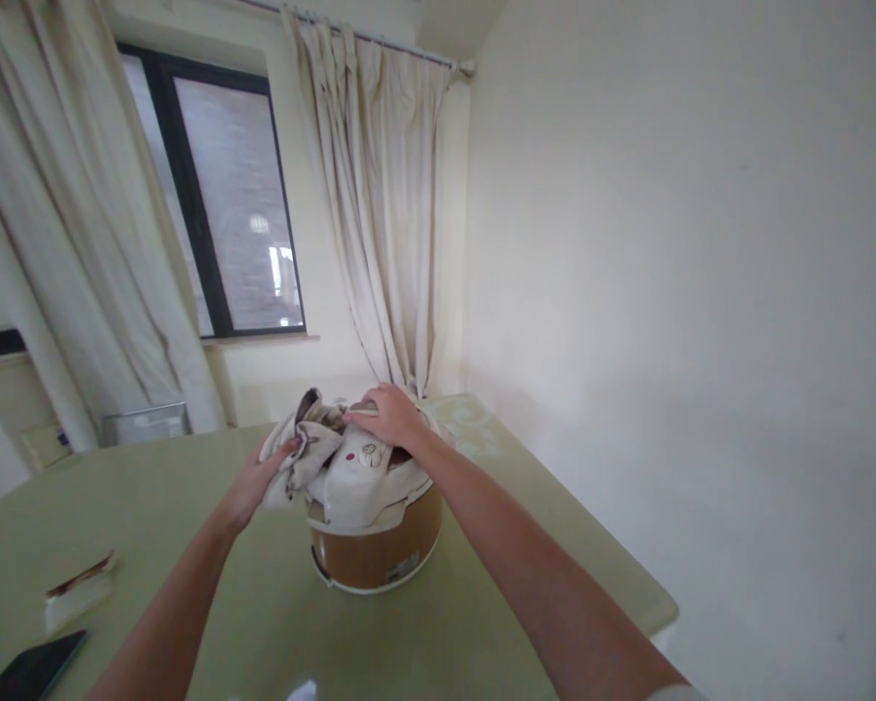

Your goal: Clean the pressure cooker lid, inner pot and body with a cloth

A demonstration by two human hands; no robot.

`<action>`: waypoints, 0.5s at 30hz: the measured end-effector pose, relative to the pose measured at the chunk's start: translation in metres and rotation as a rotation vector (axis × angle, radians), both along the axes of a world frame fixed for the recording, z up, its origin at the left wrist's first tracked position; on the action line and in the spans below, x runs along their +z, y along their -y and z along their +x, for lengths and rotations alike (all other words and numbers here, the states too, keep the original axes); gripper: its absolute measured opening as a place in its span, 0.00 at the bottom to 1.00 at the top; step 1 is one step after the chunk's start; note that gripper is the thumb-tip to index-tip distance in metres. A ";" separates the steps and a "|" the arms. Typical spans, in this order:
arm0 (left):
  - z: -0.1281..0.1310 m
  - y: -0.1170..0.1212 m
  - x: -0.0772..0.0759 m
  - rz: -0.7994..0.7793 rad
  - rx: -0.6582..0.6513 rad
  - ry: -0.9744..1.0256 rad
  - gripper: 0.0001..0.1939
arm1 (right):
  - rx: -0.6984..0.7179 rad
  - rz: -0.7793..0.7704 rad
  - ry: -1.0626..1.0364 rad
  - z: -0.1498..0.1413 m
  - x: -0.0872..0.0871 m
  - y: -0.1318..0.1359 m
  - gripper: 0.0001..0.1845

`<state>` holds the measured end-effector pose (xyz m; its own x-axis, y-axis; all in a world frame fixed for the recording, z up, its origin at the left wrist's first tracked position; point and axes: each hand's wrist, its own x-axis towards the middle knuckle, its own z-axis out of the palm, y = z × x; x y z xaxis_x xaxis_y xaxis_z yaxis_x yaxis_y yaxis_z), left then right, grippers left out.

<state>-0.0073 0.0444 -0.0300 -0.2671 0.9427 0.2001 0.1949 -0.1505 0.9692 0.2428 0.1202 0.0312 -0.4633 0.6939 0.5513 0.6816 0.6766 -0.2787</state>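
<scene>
A round brown container with a white base rim stands on the green table. Over its top lies a crumpled cream cloth with a small printed animal face and dark patches on its folds. At the cloth's left side, my left hand is closed on a bunched fold, fingers partly hidden. My right hand reaches over the top from the right, its fingers bent round the cloth near the far rim. What lies under the cloth is mostly hidden.
On the green table, a dark phone and a small pale packet lie at the left. The table's right edge runs close to a white wall. Behind are a cream curtain and a dark-framed window.
</scene>
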 end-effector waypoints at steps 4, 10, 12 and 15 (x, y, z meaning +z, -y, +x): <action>-0.001 -0.007 0.002 -0.039 -0.024 0.100 0.40 | -0.061 -0.052 0.062 -0.002 0.003 0.004 0.35; 0.009 0.010 -0.003 0.016 0.043 0.089 0.40 | -0.087 -0.067 0.192 0.000 0.013 0.019 0.37; 0.011 0.020 -0.008 0.048 0.070 0.093 0.38 | -0.085 -0.059 0.213 0.003 0.013 0.024 0.37; 0.004 0.030 -0.012 0.094 0.171 0.175 0.36 | -0.081 -0.049 0.180 0.007 0.010 0.028 0.36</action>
